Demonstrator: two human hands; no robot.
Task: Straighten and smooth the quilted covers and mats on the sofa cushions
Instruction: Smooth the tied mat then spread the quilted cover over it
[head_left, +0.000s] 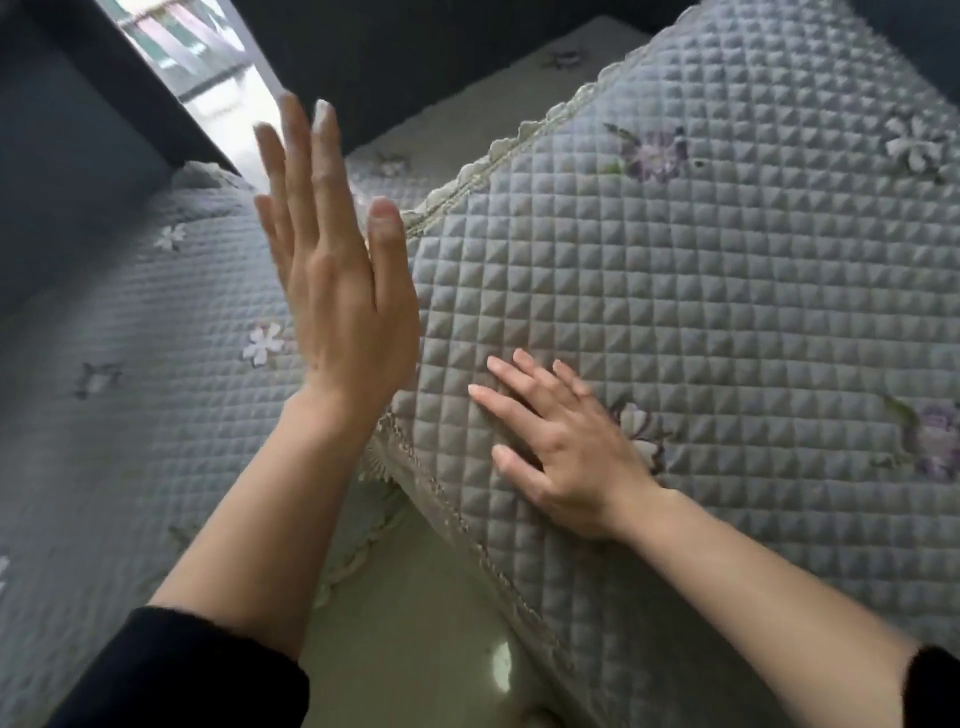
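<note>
A grey quilted cover (701, 312) with embroidered purple and white flowers and a lace trim drapes over the sofa cushion on the right. My right hand (561, 447) lies flat on it near its left edge, fingers spread and straight. My left hand (332, 270) is raised in the air beside that edge, fingers straight and pointing away from me, holding nothing. A second quilted mat (145, 395) with white flowers covers the seat on the left, below my left hand.
Glossy pale floor (415, 623) shows between the two covered seats at the bottom centre. Dark sofa upholstery (67, 156) rises at the upper left. A bright window strip (208, 67) lies beyond it. Another flowered mat (467, 130) lies further back.
</note>
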